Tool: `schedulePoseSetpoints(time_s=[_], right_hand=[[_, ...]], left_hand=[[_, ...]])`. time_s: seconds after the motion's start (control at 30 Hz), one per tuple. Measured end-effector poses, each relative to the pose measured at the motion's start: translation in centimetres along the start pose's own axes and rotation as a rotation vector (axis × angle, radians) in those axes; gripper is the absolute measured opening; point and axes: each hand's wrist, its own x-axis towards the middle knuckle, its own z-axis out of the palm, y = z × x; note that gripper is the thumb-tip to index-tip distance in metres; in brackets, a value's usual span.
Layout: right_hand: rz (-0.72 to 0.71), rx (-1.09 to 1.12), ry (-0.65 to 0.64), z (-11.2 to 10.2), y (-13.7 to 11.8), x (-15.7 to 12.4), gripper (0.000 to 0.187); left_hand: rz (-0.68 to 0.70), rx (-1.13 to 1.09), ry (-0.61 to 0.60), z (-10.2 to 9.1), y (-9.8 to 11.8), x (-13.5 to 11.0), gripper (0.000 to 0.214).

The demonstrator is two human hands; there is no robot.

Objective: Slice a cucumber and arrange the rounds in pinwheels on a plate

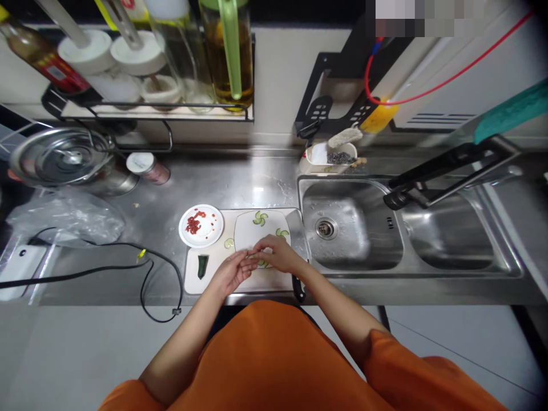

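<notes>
My left hand [233, 273] is turned partly palm up, with its fingers curled together at the near edge of a white squarish plate [244, 228]. Over the same plate, my right hand [278, 254] pinches its fingertips against the left fingers. Whatever lies between them is too small to make out. Thin green cucumber slices [260, 218] are fanned in clusters on the plate. A loose slice [229, 243] lies beside it on the cutting board [222, 283]. To the left is a dark green cucumber chunk [202, 266]. A knife [298, 288] rests along the board's right side.
A round white plate [184, 231] with small red pieces overlaps the board's upper left. The double sink [355, 262] is to the right. Black cables [115, 266], a plastic bag [68, 217] and a pot [64, 157] are left. A bottle rack [162, 117] hangs behind.
</notes>
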Motion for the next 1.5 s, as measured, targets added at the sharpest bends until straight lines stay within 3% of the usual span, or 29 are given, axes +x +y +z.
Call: schedulePoseSetpoints(time_s=[0.17,0.3,0.43,0.63,0.97,1.33,1.5], right_hand=[[0.029,0.045,-0.015,-0.2,0.4,-0.1,0.005],[0.088,0.091,-0.001,0.1,1.3,0.6,0.008],[0.165,0.058,0.045,0.8,2.3,2.2,0.007],[0.274,-0.197,0.062,1.9,2.7,5.2,0.007],[0.338,-0.494,0.015,3.2,2.0,7.1,0.015],[0.154,-0.736,0.058,4.2,2.6,6.0,0.021],[0.095,-0.741,0.108,4.2,3.0,4.1,0.026]], left_hand=[[-0.002,-0.088,-0.053,0.4,-0.2,0.1,0.029],[0.054,0.01,0.052,0.0,0.5,0.8,0.039],[0.226,0.27,0.199,-0.9,1.3,1.9,0.037],[0.497,0.795,0.419,-2.0,2.3,3.1,0.023],[0.662,1.25,0.557,-2.3,2.5,4.2,0.016],[0.8,1.319,0.597,-3.1,1.7,4.3,0.022],[0.998,1.391,0.476,-4.0,1.3,3.5,0.02]])
